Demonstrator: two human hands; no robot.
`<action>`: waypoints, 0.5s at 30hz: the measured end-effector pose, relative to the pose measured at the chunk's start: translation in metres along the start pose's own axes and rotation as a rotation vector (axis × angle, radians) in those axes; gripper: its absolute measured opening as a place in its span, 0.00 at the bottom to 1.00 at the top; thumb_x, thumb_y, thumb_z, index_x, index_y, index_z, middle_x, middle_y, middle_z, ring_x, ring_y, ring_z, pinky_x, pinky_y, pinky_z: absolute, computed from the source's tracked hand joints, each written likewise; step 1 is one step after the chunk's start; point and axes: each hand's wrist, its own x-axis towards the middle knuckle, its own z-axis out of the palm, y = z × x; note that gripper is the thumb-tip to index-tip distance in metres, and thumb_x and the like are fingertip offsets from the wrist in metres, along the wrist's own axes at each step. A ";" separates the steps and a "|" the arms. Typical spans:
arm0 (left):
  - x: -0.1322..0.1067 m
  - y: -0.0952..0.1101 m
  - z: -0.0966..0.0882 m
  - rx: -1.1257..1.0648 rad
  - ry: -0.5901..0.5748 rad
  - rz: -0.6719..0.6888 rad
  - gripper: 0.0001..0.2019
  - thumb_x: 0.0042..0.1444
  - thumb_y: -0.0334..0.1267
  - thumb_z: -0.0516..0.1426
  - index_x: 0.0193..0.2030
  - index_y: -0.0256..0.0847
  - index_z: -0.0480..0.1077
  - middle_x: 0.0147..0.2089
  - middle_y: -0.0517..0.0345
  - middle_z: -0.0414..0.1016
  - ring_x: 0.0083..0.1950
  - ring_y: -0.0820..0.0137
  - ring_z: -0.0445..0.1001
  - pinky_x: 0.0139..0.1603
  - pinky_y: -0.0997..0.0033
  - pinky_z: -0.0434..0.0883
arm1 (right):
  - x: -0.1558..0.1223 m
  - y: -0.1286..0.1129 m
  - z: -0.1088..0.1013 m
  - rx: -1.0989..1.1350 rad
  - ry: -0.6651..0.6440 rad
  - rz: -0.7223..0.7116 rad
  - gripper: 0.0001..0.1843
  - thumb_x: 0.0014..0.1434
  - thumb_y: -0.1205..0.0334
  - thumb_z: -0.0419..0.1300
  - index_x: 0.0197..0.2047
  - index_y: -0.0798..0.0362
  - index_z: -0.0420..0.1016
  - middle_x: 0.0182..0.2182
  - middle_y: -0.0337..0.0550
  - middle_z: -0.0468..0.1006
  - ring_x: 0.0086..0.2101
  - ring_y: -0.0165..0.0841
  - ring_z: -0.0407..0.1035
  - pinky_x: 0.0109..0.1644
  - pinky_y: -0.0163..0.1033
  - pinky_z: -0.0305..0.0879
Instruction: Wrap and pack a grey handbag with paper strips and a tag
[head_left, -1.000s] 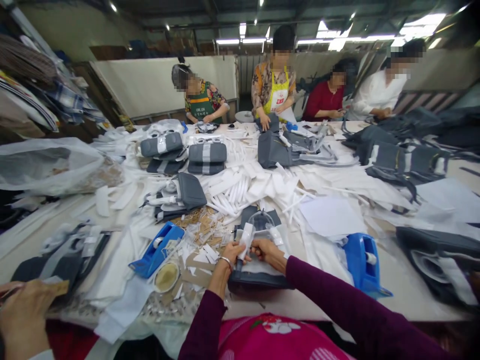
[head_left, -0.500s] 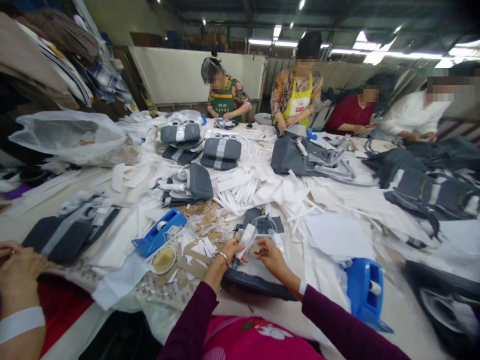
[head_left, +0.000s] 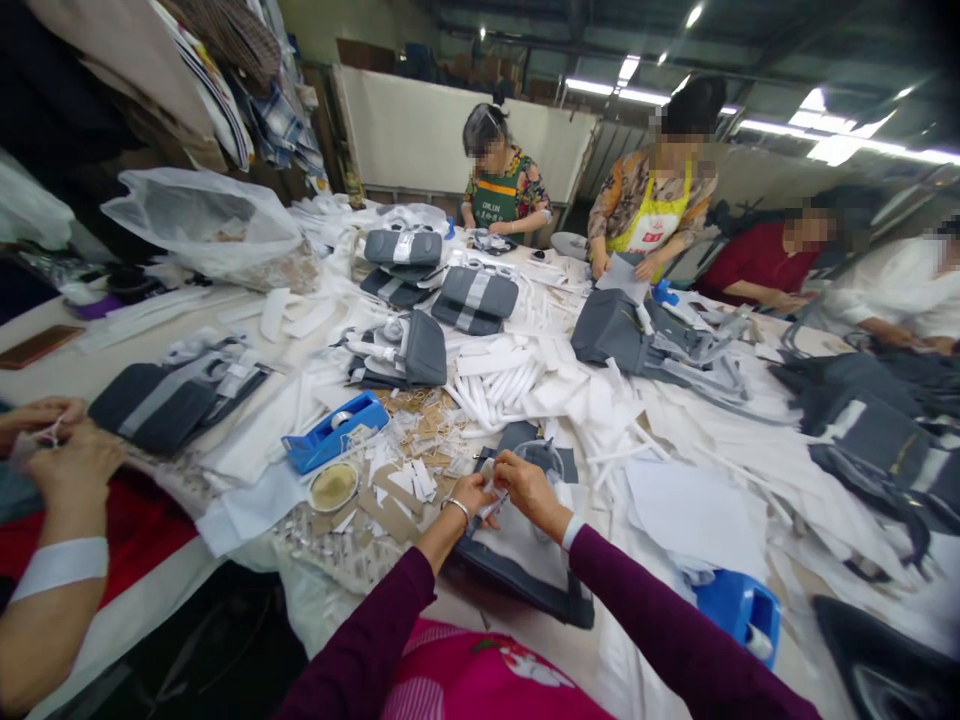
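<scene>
the near bag [head_left: 519,588] looks smooth and matt, the tape dispensers [head_left: 309,452] glossy plastic.

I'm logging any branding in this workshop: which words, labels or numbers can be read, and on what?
Green apron: "OMLUN", perhaps "ORLUN"; the smaller line beneath is too blurred.
Yellow apron: red marks on a white patch, too small to read.
Grey bag being worked on: no legible text.
I can read no numbers anywhere.

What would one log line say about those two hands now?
left hand: holding white-wrapped piece | right hand: at same piece, grip unclear | under hands: dark grey bag | left of bag: blue tape dispenser
</scene>
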 end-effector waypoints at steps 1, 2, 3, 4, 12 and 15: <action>-0.001 0.000 0.001 -0.005 0.008 0.007 0.19 0.42 0.43 0.66 0.38 0.36 0.67 0.22 0.60 0.73 0.15 0.69 0.72 0.12 0.79 0.59 | 0.005 0.002 0.001 0.026 -0.027 0.031 0.08 0.53 0.74 0.54 0.30 0.54 0.72 0.36 0.42 0.73 0.34 0.31 0.65 0.37 0.33 0.57; -0.002 0.001 0.001 -0.012 0.010 0.013 0.20 0.42 0.43 0.66 0.39 0.36 0.68 0.23 0.59 0.74 0.16 0.68 0.72 0.12 0.78 0.59 | 0.011 0.005 0.002 0.054 -0.044 0.066 0.08 0.50 0.76 0.56 0.30 0.54 0.71 0.33 0.40 0.72 0.32 0.30 0.65 0.36 0.33 0.57; -0.004 0.002 0.000 -0.020 0.007 0.017 0.21 0.42 0.42 0.66 0.41 0.36 0.68 0.24 0.58 0.75 0.17 0.67 0.73 0.13 0.78 0.59 | 0.015 0.007 0.002 0.078 -0.056 0.099 0.09 0.47 0.77 0.57 0.29 0.54 0.70 0.30 0.38 0.71 0.31 0.30 0.64 0.35 0.33 0.56; -0.005 0.003 0.000 -0.029 0.000 0.021 0.22 0.42 0.41 0.66 0.43 0.36 0.68 0.26 0.57 0.76 0.18 0.66 0.74 0.13 0.78 0.60 | 0.019 0.008 0.002 0.096 -0.063 0.125 0.09 0.45 0.77 0.57 0.29 0.54 0.70 0.29 0.37 0.71 0.31 0.29 0.64 0.35 0.33 0.56; -0.008 0.000 -0.001 -0.119 -0.011 0.027 0.23 0.43 0.50 0.64 0.40 0.35 0.70 0.27 0.51 0.77 0.22 0.61 0.77 0.13 0.77 0.59 | 0.041 0.016 0.000 0.204 -0.246 0.206 0.09 0.41 0.76 0.60 0.27 0.56 0.68 0.22 0.33 0.70 0.20 0.24 0.63 0.23 0.28 0.56; -0.006 -0.004 0.002 -0.157 0.015 0.015 0.21 0.44 0.50 0.64 0.38 0.35 0.71 0.25 0.52 0.76 0.20 0.63 0.76 0.14 0.77 0.58 | 0.046 0.020 0.002 0.264 -0.320 0.241 0.16 0.39 0.76 0.62 0.34 0.55 0.70 0.25 0.33 0.72 0.19 0.23 0.64 0.19 0.26 0.58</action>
